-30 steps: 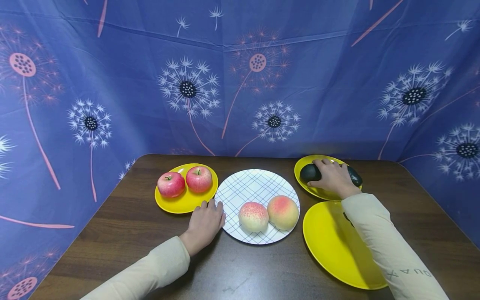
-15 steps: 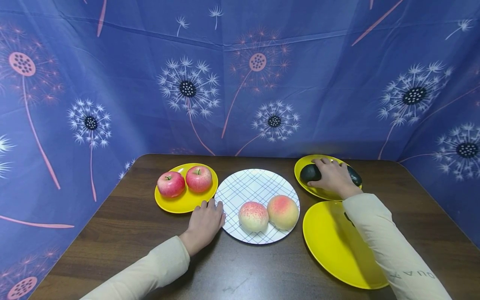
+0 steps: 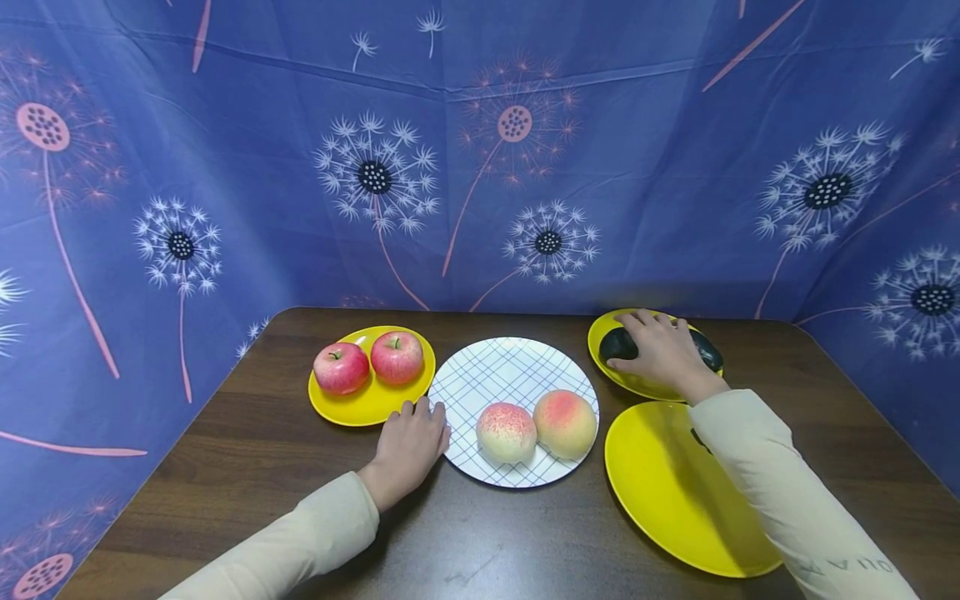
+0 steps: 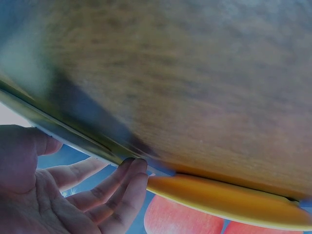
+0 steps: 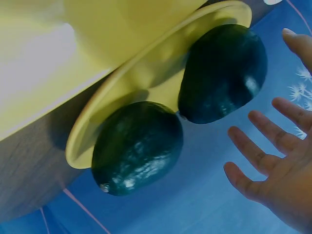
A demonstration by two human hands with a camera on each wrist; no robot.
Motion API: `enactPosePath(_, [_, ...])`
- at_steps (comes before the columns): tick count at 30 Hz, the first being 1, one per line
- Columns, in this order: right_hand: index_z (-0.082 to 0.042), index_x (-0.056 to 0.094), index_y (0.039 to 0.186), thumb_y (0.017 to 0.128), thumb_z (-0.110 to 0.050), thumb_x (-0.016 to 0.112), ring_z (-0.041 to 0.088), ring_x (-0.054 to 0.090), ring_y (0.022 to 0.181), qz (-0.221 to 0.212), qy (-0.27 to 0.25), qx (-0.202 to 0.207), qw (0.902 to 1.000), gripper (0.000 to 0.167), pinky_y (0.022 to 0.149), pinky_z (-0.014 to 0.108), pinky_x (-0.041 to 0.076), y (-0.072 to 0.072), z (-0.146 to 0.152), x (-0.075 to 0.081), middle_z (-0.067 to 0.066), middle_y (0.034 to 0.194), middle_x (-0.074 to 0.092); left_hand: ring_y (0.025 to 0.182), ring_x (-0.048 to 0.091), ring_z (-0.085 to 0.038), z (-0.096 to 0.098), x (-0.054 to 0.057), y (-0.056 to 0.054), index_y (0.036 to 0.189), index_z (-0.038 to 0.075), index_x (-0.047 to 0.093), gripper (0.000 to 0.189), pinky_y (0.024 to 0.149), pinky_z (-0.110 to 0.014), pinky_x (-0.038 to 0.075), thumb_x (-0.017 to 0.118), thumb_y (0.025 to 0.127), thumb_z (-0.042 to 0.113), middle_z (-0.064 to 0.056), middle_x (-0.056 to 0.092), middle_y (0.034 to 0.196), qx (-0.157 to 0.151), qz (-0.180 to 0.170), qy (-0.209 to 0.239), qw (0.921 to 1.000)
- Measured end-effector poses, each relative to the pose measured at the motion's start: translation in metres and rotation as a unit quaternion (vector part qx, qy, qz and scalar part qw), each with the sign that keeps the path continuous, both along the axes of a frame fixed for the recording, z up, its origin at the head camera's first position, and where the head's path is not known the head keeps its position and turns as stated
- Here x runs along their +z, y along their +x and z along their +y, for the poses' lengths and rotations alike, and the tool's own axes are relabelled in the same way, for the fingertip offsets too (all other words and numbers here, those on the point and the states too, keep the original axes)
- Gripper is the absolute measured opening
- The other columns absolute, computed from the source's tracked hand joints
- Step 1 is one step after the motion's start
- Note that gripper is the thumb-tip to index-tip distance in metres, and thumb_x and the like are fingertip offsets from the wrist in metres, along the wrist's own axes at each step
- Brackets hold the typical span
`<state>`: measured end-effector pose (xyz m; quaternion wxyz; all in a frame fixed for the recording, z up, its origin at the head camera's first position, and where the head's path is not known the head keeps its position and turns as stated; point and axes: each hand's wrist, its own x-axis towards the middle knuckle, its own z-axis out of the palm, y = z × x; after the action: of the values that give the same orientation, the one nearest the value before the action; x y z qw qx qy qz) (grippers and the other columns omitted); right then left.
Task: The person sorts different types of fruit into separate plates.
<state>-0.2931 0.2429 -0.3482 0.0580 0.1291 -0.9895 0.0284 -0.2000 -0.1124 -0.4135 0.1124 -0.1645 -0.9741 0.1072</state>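
In the head view my left hand (image 3: pixel 408 450) lies at the left edge of a white checked plate (image 3: pixel 487 367), its fingertips right at the rim. Two peaches (image 3: pixel 507 433) sit on that plate. My right hand (image 3: pixel 663 354) is over a small yellow plate (image 3: pixel 637 385) at the back right, where it hides part of two dark green avocados (image 3: pixel 617 343). The right wrist view shows both avocados (image 5: pixel 139 151) side by side on the plate, with the spread fingers (image 5: pixel 253 151) apart from them.
Two red apples (image 3: pixel 342 368) sit on another yellow plate (image 3: pixel 371 408), left of the white one. A larger yellow plate (image 3: pixel 660 483) lies under the right sleeve (image 3: pixel 780 483), with a dark mark partly covered. A blue dandelion-print cloth (image 3: pixel 637 167) hangs behind the brown table (image 3: pixel 247 433).
My right hand has shifted and risen slightly over the avocados, and its sleeve has moved a little right. The left hand, plates and fruit look unchanged.
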Motion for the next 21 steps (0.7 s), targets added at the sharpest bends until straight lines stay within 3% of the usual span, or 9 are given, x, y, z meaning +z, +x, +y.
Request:
enactPosePath(11, [-0.008,0.043,0.133,0.081,-0.041,0.064,0.048,0.035,0.120,0.025,0.005,0.041,0.9988,0.065,0.096,0.067,0.023,0.015,-0.009,0.005,0.022,0.135,0.041,0.067,0.047,-0.022,0.000,0.000,0.000,0.110,0.009,0.059,0.040,0.059,-0.029,0.049,0.058,0.085,0.040,-0.011,0.059,0.089,-0.003,0.008,-0.001,1.0000])
enactPosePath(21, [-0.010,0.052,0.126,0.080,-0.041,0.065,0.041,0.050,0.106,0.093,0.016,0.095,0.9909,0.057,0.087,0.060,0.036,0.030,-0.023,0.003,0.017,0.123,0.053,0.067,0.048,-0.022,0.000,0.000,0.001,0.110,0.009,0.059,0.041,0.060,-0.030,0.049,0.058,0.085,0.041,-0.010,0.059,0.088,-0.002,0.012,-0.005,0.9999])
